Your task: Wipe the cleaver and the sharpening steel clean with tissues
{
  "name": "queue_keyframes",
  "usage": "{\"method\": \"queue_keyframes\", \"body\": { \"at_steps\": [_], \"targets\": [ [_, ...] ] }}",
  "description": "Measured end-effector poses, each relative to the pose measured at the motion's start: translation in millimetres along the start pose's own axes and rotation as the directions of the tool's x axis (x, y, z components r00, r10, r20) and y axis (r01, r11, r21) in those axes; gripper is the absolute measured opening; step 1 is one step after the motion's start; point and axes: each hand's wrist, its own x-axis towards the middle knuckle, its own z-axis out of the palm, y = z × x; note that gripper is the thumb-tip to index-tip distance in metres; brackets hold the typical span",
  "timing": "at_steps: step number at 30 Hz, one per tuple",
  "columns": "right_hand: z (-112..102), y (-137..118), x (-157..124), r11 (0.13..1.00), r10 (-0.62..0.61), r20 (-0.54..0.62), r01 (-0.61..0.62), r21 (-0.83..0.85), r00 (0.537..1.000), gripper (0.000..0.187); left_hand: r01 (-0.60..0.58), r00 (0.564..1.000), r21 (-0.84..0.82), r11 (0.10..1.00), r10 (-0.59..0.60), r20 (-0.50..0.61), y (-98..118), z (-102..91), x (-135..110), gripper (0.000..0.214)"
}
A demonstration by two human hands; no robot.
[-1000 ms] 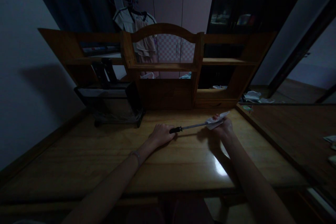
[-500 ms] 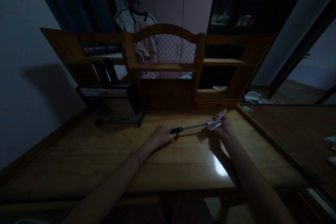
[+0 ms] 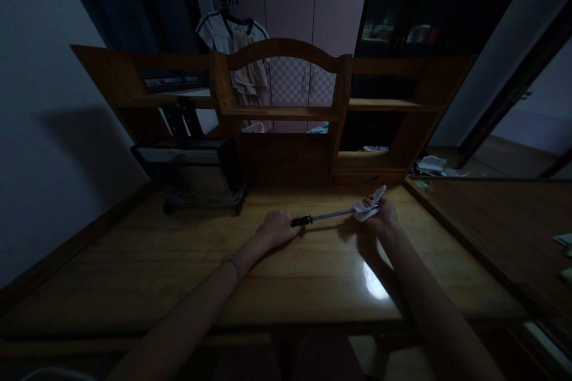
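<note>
My left hand [image 3: 276, 229] rests on the wooden desk [image 3: 179, 262] with its fingers wrapped round the black handle of a long metal rod tool [image 3: 324, 215]. The rod runs to the right, just above the desk. My right hand [image 3: 381, 218] pinches a crumpled white cloth [image 3: 367, 207] round the far end of the rod.
A wooden shelf unit [image 3: 286, 113] stands along the back of the desk. A dark wire rack [image 3: 192, 172] sits at the back left. A side table [image 3: 500, 232] with bits of paper adjoins on the right. A wall runs along the left.
The white cloth has bunched up and shifted slightly along the rod's end. Both hands stay in nearly the same place.
</note>
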Motion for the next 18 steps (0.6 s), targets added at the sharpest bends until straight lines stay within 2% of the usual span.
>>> {"method": "queue_keyframes", "body": {
  "at_steps": [7, 18],
  "targets": [
    [9.3, -3.2, -6.9, 0.994, 0.104, -0.085, -0.100, 0.052, 0.991, 0.019, -0.015, 1.000, -0.020, 1.000, 0.015, 0.013, -1.1, -0.5, 0.2, 0.029],
    [12.8, -7.2, -12.1, 0.992, 0.110, -0.059, -0.106, 0.065, 0.992, 0.022, -0.032, 0.999, -0.020, 0.999, 0.033, 0.030, -2.7, -2.1, 1.0, 0.028]
  ]
}}
